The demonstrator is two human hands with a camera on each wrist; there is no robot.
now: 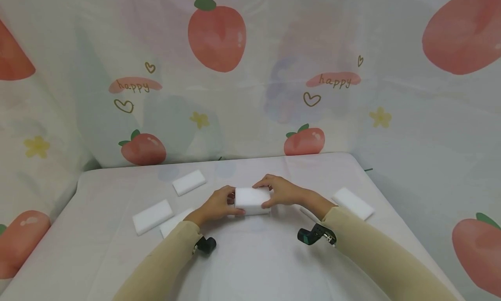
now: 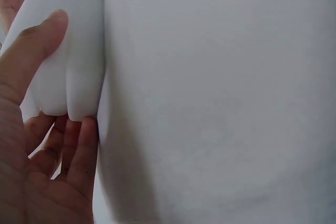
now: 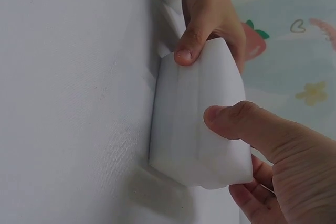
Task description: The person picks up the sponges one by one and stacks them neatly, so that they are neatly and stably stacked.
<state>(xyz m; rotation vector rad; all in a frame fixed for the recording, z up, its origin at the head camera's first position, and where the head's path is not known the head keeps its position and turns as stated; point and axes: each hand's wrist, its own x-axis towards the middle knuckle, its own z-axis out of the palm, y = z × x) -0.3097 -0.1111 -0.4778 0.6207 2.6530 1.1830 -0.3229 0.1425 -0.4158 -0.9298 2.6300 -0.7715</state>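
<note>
A short stack of white foam sponge blocks [image 1: 252,201] stands on the table in front of me, with seams between its layers in both wrist views. My left hand [image 1: 217,205] grips its left end, thumb [image 3: 190,51] on the near face and fingers [image 2: 84,153] round the end. At the opposite end my right hand [image 1: 285,193] holds the stack, its thumb [image 3: 226,121] pressed on the near side. The fingers behind the stack are partly hidden. In the right wrist view the stack's lower edge [image 3: 173,177] appears to meet the tabletop.
Loose white sponge blocks lie at the left: one farther back [image 1: 189,182], one nearer [image 1: 152,216] and one [image 1: 174,222] partly behind my left arm. Another block [image 1: 353,203] lies right, beyond my right forearm. A fruit-patterned curtain [image 1: 250,118] stands behind the white-covered table [image 1: 258,266].
</note>
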